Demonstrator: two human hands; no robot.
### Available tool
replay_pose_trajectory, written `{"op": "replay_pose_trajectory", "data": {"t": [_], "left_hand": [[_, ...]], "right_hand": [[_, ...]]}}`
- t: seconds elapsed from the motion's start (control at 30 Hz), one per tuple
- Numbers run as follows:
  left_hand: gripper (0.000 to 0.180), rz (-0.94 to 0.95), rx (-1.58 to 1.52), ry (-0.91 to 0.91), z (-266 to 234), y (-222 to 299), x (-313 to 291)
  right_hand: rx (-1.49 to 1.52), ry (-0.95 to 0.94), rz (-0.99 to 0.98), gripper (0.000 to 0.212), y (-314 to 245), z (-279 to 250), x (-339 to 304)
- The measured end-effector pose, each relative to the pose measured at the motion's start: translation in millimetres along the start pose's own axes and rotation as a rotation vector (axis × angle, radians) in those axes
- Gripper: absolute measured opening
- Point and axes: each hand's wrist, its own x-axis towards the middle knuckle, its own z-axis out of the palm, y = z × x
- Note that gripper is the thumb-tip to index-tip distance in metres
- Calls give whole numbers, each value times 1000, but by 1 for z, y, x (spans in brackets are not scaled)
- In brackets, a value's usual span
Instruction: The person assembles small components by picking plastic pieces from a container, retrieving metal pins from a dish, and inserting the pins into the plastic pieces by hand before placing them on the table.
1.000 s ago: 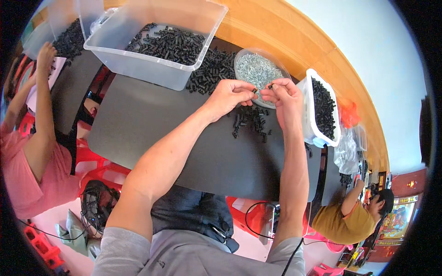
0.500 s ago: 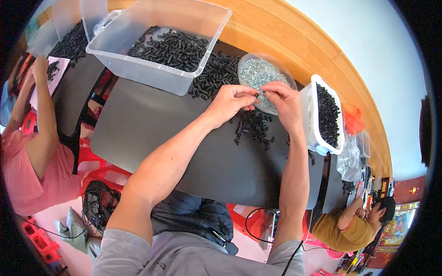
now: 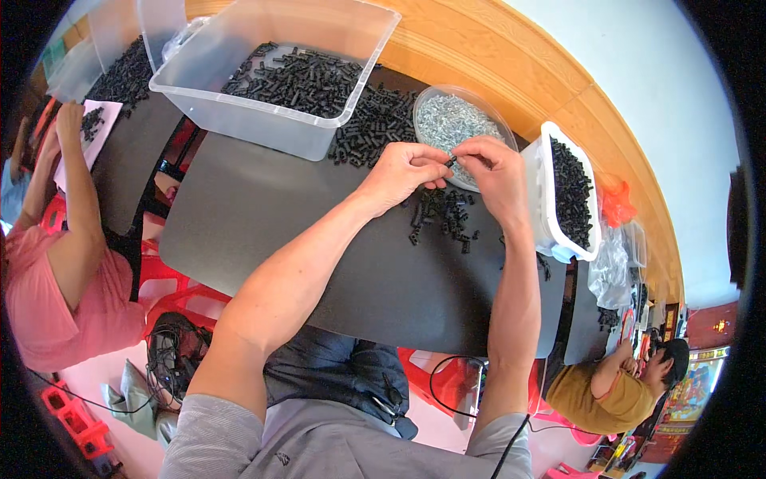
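My left hand point(image 3: 403, 176) is closed in a pinch on a small black plastic piece point(image 3: 452, 160). The fingertips of my right hand point(image 3: 496, 174) are pinched together at the other end of that piece; whatever sits between them is too small to make out. Both hands are raised over the near edge of a round clear tub point(image 3: 420, 114) full of small silvery metal parts point(image 3: 455, 118). Below the fingers, a loose heap of black pieces point(image 3: 441, 211) lies on the dark table point(image 3: 263, 215).
A large clear bin point(image 3: 247, 136) of black pieces stands at the far left, with more pieces point(image 3: 375, 120) spilled beside it. To the right is a white tub point(image 3: 544, 191) of black pieces. Co-workers sit left, in a pink top point(image 3: 76, 295), and right, in a mustard top point(image 3: 594, 399).
My fingertips have drawn together, closing the small gap between them. The black piece has shifted slightly right and up, to meet the right fingertips.
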Motion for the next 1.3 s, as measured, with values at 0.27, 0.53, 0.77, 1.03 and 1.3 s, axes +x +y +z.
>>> {"op": "replay_pose_trajectory", "data": {"t": [0.27,0.53,0.77,1.03,1.3], "left_hand": [[24,-5,-7,-9,-2,-1,1],[21,4,-6,17,1,-5,1],[20,-7,19,30,2,-4,1],[24,8,-25,30,1,-4,2],[35,-24,-197,83,-2,2,0]], "right_hand": [[-9,-14,48,10,-7,2,0],[-132,-19,-56,10,-15,2,-1],[-193,-29,-116,9,-24,5,-3],[-48,-16,-27,16,-16,3,-3],[-209,-44,-69,42,-16,9,-6]]}}
